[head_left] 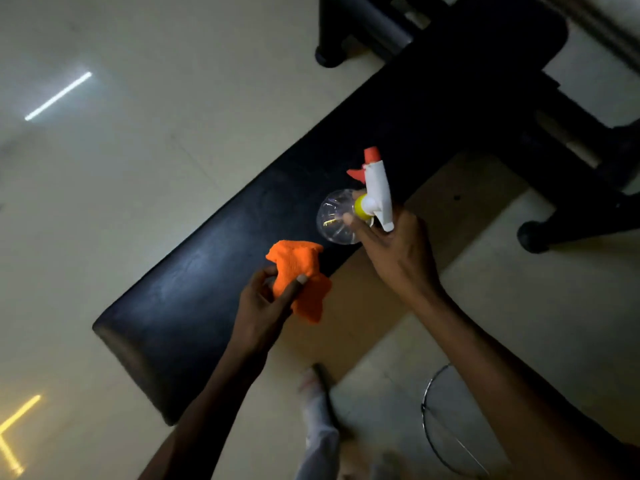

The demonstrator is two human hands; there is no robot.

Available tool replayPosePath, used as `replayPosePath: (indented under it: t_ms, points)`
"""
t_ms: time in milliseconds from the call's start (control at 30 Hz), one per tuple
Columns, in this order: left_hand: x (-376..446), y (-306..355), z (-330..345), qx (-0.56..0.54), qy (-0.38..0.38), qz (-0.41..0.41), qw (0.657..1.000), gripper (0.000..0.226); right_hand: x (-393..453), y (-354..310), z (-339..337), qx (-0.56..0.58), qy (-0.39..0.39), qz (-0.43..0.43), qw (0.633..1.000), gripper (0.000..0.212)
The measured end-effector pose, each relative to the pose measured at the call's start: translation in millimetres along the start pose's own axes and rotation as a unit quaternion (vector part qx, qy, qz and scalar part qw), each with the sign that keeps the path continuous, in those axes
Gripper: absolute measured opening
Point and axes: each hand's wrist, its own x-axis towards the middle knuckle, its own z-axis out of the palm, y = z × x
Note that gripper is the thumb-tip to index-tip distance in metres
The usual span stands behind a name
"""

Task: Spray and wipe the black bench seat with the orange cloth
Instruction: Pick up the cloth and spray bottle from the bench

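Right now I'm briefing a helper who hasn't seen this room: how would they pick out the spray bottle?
Find the long black padded bench seat crossing the pale floor. Near its middle, by the right hand, is the clear plastic spray bottle. Its white trigger head, yellow collar and red-orange nozzle set it apart from the crumpled orange cloth beside it.

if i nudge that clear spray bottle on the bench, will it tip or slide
Probably tips: the spray bottle looks clear and near empty, so likely light, and its white trigger head makes it top-heavy. The bench looks smooth and shiny, so sliding is possible too.
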Motion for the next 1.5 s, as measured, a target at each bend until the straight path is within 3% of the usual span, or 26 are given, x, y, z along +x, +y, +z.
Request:
replayPosePath:
  t_ms: [333,433,533,667,767,900,1000,1067,1200,1367,1500]
  points:
    - [-60.6,-28.8,148.2,0.160,-0.182,0.087,0.966,0.027,-137.0,66.9,-171.8,-0.025,0.194,0.063,0.979,0.023]
    - [-92.5,-42.6,198.6,0.241,-0.253,0.122,0.929,0.042,-192.2,87.3,-227.4,-0.021,0.245,0.096,0.965,0.021]
    - [-130.6,-56.1,249.6,0.246,-0.287,0.135,0.916,0.036,-251.8,104.1,-284.4,-0.025,0.297,0.130,0.946,0.020]
    - [-193.3,-88.8,319.6,0.324,-0.370,0.144,0.859,0.027,-329.9,130.8,-345.6,-0.035,0.335,0.187,0.923,0.025]
    - [-250.8,-116.3,352.7,0.245,-0.369,0.095,0.892,0.019,-378.6,148.1,-372.9,-0.123,0.235,0.232,0.936,0.039]
    - [-315.5,-147.1,396.8,0.208,-0.416,0.012,0.885,0.027,-428.5,149.6,-422.0,-0.081,0.395,0.166,0.900,0.039]
    - [-334.8,-171.4,422.8,0.224,-0.405,-0.020,0.886,0.030,-464.3,185.9,-437.9,-0.059,0.388,0.256,0.883,0.037]
    - [-329.8,-189.5,428.8,0.301,-0.369,-0.004,0.879,0.034,-482.4,212.4,-438.1,-0.069,0.367,0.291,0.881,0.040]
    - [-305.9,-217.2,421.8,0.451,-0.285,0.043,0.845,0.039,-491.2,233.5,-434.4,-0.073,0.346,0.303,0.885,0.037]
    - [-297.9,-220.1,410.2,0.465,-0.271,0.054,0.841,0.041,-492.9,233.6,-423.0,-0.073,0.331,0.287,0.896,0.043]
    - [-300.6,-219.2,401.2,0.457,-0.257,0.060,0.849,0.041,-491.7,227.3,-415.4,-0.061,0.318,0.279,0.904,0.034]
